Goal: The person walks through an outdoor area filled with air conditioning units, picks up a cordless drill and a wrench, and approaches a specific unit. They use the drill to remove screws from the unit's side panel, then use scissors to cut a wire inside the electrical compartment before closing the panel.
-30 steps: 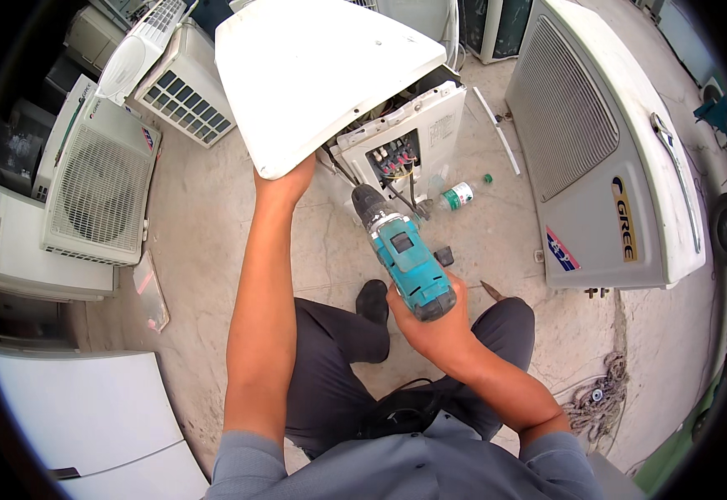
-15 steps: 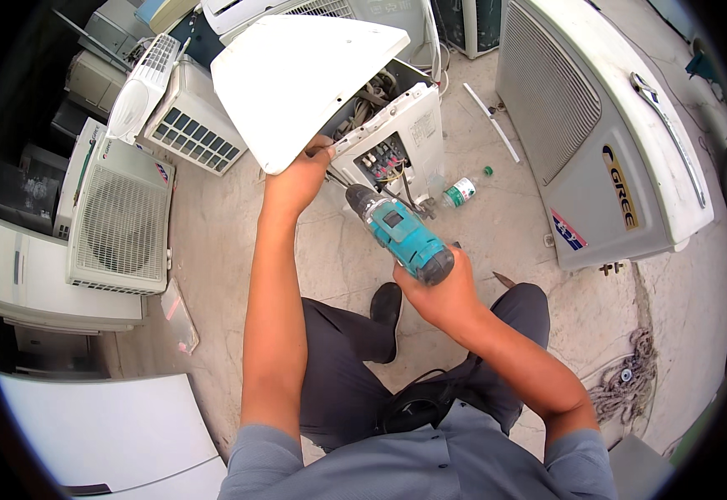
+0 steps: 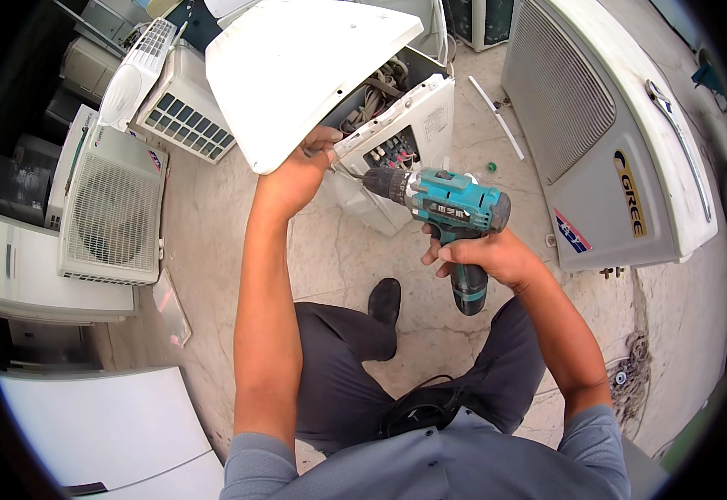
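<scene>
White sheet-metal cover panel [image 3: 305, 71], likely light but floppy and sharp-edged, sits pinched at its lower edge in your left hand [image 3: 297, 175] while your right hand [image 3: 484, 258] grips the teal cordless drill [image 3: 451, 208].

The cordless drill [image 3: 451, 208] has a teal plastic body, slightly glossy, with a dark matt chuck. The white cover panel [image 3: 297, 71] looks like smooth painted sheet metal — faintly soiled. The floor [image 3: 213, 250] is rough, stained concrete — matt throughout.
</scene>
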`<state>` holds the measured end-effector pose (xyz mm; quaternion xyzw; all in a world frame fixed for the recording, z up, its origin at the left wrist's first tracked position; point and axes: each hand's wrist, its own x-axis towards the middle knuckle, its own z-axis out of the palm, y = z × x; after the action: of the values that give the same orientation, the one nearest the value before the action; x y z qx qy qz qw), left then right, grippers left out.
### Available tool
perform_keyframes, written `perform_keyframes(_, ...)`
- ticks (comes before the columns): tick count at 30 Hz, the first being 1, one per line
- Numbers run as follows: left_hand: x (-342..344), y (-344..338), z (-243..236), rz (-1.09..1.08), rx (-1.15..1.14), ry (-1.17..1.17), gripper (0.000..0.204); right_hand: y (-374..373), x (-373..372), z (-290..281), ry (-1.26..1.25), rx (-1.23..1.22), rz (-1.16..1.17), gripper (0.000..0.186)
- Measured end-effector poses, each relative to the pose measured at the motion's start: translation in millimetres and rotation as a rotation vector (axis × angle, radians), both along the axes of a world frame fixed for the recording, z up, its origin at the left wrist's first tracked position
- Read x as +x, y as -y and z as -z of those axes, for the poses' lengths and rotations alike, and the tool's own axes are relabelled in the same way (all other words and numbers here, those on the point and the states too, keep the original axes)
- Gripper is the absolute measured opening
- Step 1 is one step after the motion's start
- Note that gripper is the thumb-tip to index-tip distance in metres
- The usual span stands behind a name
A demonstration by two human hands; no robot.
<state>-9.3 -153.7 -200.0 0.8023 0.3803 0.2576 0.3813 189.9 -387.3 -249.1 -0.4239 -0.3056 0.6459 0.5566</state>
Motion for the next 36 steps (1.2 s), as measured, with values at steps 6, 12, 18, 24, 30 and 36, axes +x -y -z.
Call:
perform_keyframes(6, 2, -5, 10, 0.002, 0.000, 0.060, 0.021, 4, -33, 2, 0.135, -0.046, -0.063, 0.031)
perform_keyframes(12, -2, -5, 13, -0.016, -0.098, 0.104, 0.020, 13, -86, 6, 0.603, 0.136, 0.195, 0.038)
perform_keyframes(18, 2, 13, 4, 0.046, -0.210, 0.141, 0.020, 28, -142, 25, 1.170, 0.162, 0.204, 0.070)
perform_keyframes(24, -3, 14, 2, 0.079, -0.278, 0.187, 0.020, 9, -189, 26, 1.155, 0.066, 0.263, 0.063)
perform_keyframes(30, -14, 13, 8, 0.154, -0.263, 0.330, 0.022, -15, -220, 27, 1.062, -0.076, 0.197, 0.061)
perform_keyframes(36, -15, 0, 3, -0.143, 0.261, 0.176, 0.027, -8, -208, 30, 1.083, -0.042, 0.178, 0.062)
